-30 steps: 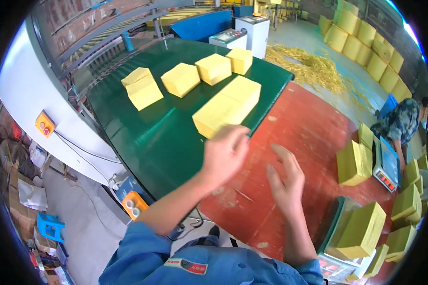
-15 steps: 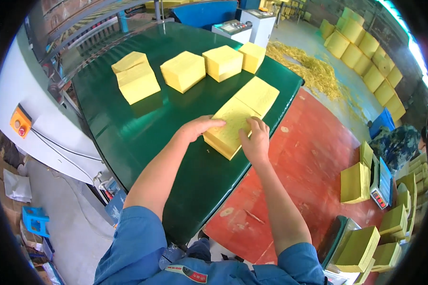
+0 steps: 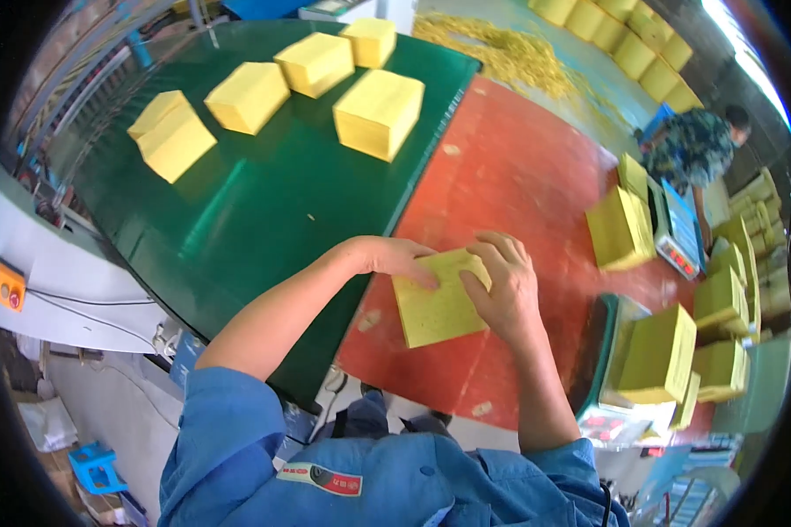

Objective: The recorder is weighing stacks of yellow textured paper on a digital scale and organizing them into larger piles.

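A squared stack of yellow paper (image 3: 438, 307) is gripped between my two hands, over the red tabletop beside the green table's edge. My left hand (image 3: 400, 261) presses its left side, with the thumb on top. My right hand (image 3: 508, 285) holds the right side, its thumb lying over the top face and its fingers bent over the far right corner. The stack's underside is hidden, so I cannot tell whether it rests on the red surface. Another yellow paper block (image 3: 378, 114) stands farther off on the green table, apart from my hands.
More paper blocks (image 3: 248, 98) stand in a row across the green table (image 3: 264, 211). On the red table (image 3: 492, 167) at right are a scale (image 3: 677, 233) and yellow stacks (image 3: 621, 230). A person in camouflage clothing (image 3: 690, 149) is beyond. Yellow scraps (image 3: 501, 53) lie on the floor.
My hands have taken the near stack off the green table and carried it right, over the red table. The block it touched stays behind. My view has shifted to the right.
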{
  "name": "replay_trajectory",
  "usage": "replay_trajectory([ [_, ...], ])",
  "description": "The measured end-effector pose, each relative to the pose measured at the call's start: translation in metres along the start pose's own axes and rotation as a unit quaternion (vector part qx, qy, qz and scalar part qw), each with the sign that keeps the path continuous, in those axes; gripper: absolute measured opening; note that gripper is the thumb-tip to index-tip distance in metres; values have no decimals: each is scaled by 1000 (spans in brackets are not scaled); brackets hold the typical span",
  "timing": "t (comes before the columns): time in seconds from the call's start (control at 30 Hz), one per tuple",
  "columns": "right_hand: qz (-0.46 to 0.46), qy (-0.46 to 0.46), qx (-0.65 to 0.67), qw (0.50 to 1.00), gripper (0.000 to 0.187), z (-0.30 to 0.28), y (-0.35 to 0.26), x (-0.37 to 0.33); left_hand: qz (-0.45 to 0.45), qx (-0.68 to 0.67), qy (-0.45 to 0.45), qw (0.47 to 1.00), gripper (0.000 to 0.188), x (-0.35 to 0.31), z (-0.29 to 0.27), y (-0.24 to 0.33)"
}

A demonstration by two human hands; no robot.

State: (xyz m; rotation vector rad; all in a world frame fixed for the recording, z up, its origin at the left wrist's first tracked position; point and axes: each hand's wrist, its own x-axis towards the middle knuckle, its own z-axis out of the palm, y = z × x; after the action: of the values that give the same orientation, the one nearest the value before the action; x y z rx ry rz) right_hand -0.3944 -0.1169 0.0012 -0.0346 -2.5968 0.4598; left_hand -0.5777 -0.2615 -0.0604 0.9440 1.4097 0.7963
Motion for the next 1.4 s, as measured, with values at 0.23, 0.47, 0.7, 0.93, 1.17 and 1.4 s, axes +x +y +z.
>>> replay_trajectory([
  [0.23, 236, -111, 30, 965, 33, -62, 30, -126, 29, 347, 24, 937, 83, 51, 90, 76],
  [0.47, 235, -83, 62, 967, 32, -86, 22, -194, 182, 75, 524, 829, 76, 6, 232, 43],
  [0.7, 163, -83, 89, 979, 36, -78, 38, -211, 62, -295, 474, 827, 59, -11, 347, 31],
  [0.93, 196, -103, 150, 964, 36, -92, 17, -237, 14, -350, 423, 836, 59, -33, 356, 10],
  [1.17, 249, -93, 161, 951, 40, -88, 11, -255, 115, -440, 338, 824, 57, -24, 352, -1],
  [1.4, 305, -83, 286, 905, 50, -94, -6, -286, 108, -469, 297, 825, 57, -39, 360, -11],
])
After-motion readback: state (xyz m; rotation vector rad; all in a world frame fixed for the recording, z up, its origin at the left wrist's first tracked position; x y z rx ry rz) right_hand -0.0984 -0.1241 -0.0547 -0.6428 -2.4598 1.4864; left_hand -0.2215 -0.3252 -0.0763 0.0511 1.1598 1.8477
